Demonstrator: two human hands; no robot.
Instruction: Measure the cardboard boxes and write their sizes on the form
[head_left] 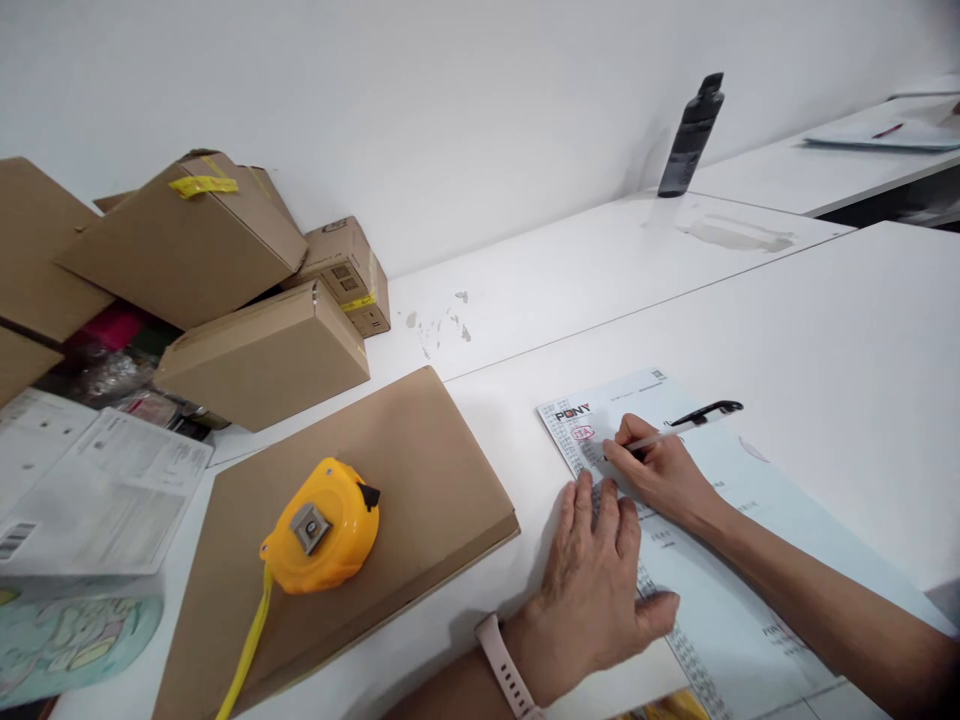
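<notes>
My right hand [660,475], at four o'clock, grips a pen [694,418], its tip at the printed sheets [739,540]; whether it touches, I can't tell. My left hand [592,575], at five, lies flat and holds nothing, fingers spread across the sheets' left edge. The sheets lie on the white table [810,330] at four, partly hidden by my hands and right forearm; their small print is unreadable to me. Something yellow [667,706] is cut off at five, by the bottom edge.

A flat carton [427,450] at eight is shut, contents hidden. A yellow tape measure [322,525] lies on it, its strip running out of view. Towards ten, cardboard boxes [187,240] lean together; below them at nine, crumpled clear wrap [112,375] is hard to make out. The dark bottle [686,145] at two is capped, its contents unclear.
</notes>
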